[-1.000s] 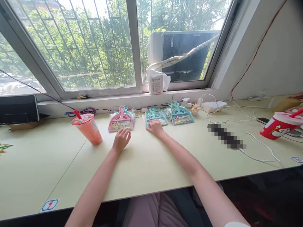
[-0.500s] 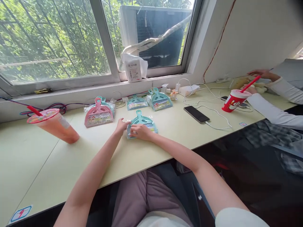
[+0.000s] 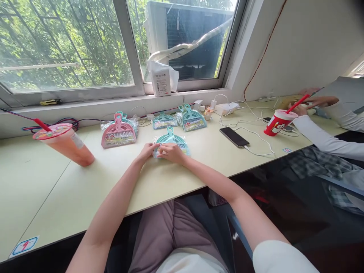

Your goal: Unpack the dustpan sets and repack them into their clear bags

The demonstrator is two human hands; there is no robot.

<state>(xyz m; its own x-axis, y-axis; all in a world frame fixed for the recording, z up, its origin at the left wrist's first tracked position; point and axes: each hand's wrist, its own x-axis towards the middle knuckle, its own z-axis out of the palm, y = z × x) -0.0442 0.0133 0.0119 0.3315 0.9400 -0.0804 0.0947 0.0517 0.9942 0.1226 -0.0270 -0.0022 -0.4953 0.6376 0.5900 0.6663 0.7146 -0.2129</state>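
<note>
A teal mini dustpan-and-brush set (image 3: 170, 137) in clear plastic wrap lies flat on the table in front of me, its handle pointing toward the window. My left hand (image 3: 146, 151) is closed on the wrap at the set's left edge. Over the lower left part of the set, my right hand (image 3: 172, 152) has its fingers curled in a pinch at the wrap, close to the left fingertips. The two hands cover the set's lower left. Behind it are a pink dustpan set (image 3: 118, 132) atop teal ones, a single teal set (image 3: 165, 120) and a teal pile (image 3: 193, 119).
A tall orange drink cup (image 3: 68, 146) stands at left. On the right are a phone (image 3: 234, 137) on a white cable, a red cup (image 3: 280, 122) with a straw, and a co-worker's hands (image 3: 321, 102). A white box (image 3: 162, 84) sits on the windowsill.
My hands stay at the same teal set; the right fingers have drawn into a tighter pinch near the left ones. The view has shifted slightly. The co-worker's hands have moved.
</note>
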